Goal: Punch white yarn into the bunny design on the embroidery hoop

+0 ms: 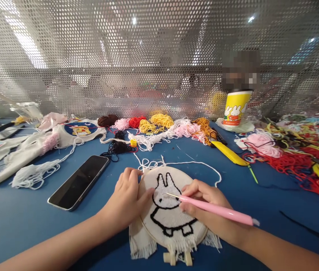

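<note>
An embroidery hoop with cream cloth lies in front of me, its wooden clamp toward my body. The cloth carries a rabbit outlined in black yarn, with white yarn loops filling the head. My left hand grips the hoop's left rim, thumb resting on the cloth beside the rabbit's face. Between the fingers of my right hand is a pink punch needle; its metal tip points left over the rabbit's head. White yarn trails behind the hoop, and a bit shows at the needle's rear end.
A phone lies left of the hoop. Yarn bundles line the back of the blue table. A yellow cutter and a yellow paper cup stand out on the right, near tangled red yarn. Behind rises a perforated metal panel.
</note>
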### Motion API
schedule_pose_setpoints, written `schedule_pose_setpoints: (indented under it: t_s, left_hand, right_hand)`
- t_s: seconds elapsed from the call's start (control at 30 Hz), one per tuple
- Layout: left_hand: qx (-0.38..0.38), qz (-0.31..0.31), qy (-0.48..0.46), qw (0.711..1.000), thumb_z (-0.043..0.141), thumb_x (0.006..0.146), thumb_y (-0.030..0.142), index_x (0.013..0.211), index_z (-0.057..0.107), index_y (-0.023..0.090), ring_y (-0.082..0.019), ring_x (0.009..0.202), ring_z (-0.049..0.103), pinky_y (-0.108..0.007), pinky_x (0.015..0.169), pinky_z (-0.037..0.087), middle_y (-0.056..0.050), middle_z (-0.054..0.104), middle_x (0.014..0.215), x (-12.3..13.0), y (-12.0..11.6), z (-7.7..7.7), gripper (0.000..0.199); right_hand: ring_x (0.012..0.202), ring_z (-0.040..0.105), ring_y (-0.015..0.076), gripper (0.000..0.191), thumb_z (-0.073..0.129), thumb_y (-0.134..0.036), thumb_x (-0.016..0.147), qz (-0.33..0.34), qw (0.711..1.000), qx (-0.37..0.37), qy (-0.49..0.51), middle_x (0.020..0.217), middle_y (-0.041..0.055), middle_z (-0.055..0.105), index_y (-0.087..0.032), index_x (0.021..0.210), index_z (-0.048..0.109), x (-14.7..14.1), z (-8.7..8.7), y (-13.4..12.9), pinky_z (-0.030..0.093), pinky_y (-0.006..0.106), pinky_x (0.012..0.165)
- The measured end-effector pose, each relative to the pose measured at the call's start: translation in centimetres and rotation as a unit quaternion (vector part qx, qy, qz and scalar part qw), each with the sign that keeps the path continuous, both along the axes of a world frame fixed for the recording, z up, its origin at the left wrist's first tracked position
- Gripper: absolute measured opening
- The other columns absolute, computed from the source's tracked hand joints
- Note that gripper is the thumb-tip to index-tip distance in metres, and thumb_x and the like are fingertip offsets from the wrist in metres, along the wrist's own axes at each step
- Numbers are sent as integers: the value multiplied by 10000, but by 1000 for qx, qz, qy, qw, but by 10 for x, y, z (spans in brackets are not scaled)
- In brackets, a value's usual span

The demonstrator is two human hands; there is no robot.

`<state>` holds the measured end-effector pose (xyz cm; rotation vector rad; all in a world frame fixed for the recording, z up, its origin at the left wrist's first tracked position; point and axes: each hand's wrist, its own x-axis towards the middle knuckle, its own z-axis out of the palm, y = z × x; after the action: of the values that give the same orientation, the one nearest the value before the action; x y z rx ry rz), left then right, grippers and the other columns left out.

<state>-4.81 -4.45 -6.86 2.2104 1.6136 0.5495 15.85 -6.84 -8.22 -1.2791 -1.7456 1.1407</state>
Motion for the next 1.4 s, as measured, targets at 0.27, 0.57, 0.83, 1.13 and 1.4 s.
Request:
schedule_pose_setpoints:
  t_s: [0.27, 0.57, 0.83, 1.13, 1.4]
  left_hand:
    - [-49, 11, 69, 996, 386, 722, 461, 734, 506, 161, -258, 843, 418, -463, 752, 332, -69, 484, 846, 2, 4, 1, 323]
    - [-262, -27, -352, 898, 517, 706, 318, 840, 377, 173, -152, 683, 494, -318, 633, 435, -6, 490, 759, 5, -3, 10, 243]
    - [-391, -50, -538, 745, 511, 720, 115, 1039, 345, 243, -126, 710, 529, -296, 659, 462, 14, 506, 808, 6, -9, 12, 381]
    - [-402, -54, -549, 731, 499, 726, 84, 1057, 348, 241, -118, 687, 526, -318, 667, 473, 18, 508, 797, 5, -10, 12, 396]
    - [-381, -67, -549, 741, 508, 724, 87, 1074, 348, 250, -131, 739, 555, -260, 654, 481, 6, 545, 854, 6, -11, 13, 418]
  right_hand:
    - [635, 528, 100, 107, 483, -136, 710, 56, 988, 141, -20, 721, 17, 560, -170, 798, 532, -5, 3, -1, 442, 201, 535]
    - [554, 402, 100, 172, 482, -57, 672, 96, 931, 352, -19, 598, -27, 434, -183, 782, 443, -3, -1, -2, 409, 312, 608]
    - [557, 414, 91, 239, 513, -23, 650, 91, 924, 372, 12, 611, -36, 436, -191, 803, 436, -3, -4, -1, 407, 384, 737]
    - [588, 445, 99, 262, 520, -22, 664, 78, 931, 355, 46, 640, -32, 469, -202, 842, 453, -1, -7, -3, 390, 416, 796]
    - [585, 460, 100, 240, 523, -42, 669, 83, 938, 335, 40, 638, -36, 470, -206, 833, 461, 0, -7, -4, 386, 404, 798]
